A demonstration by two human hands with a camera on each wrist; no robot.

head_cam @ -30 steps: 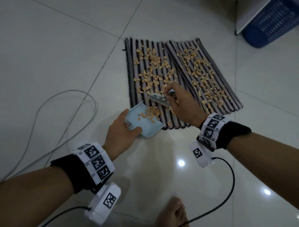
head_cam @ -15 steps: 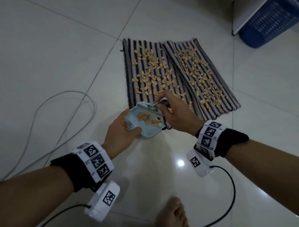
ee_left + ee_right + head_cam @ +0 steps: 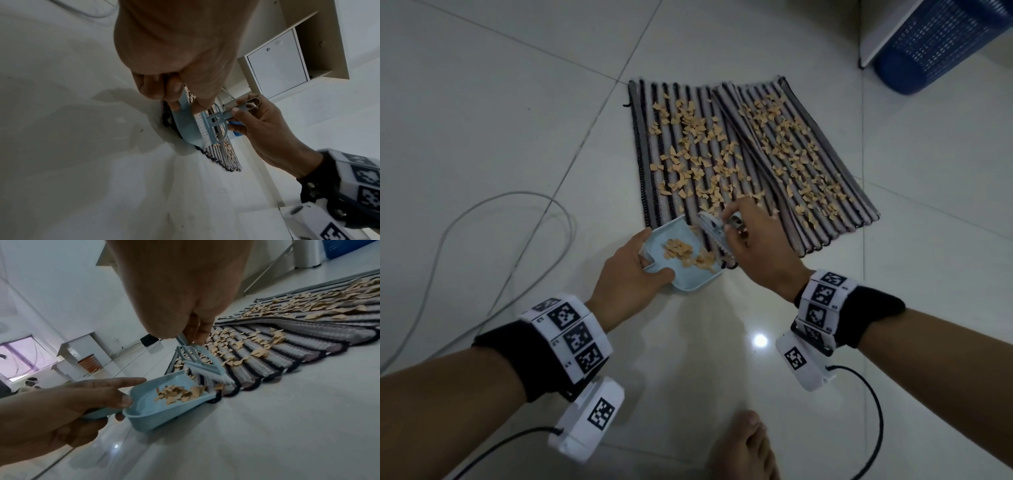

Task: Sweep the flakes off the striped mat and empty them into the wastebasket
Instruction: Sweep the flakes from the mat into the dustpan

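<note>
Crouched low, my left hand [image 3: 631,274] grips the flake-laden dustpan [image 3: 681,260] at the striped mat [image 3: 825,219] while my right hand [image 3: 756,246] pinches the hand brush [image 3: 714,231].

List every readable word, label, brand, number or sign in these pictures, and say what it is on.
None can be read.
Wrist bands: black-and-white square code patterns, with tiny marks beside them too small to read.
Dustpan, brush, mat, blue basket: no print visible.
</note>
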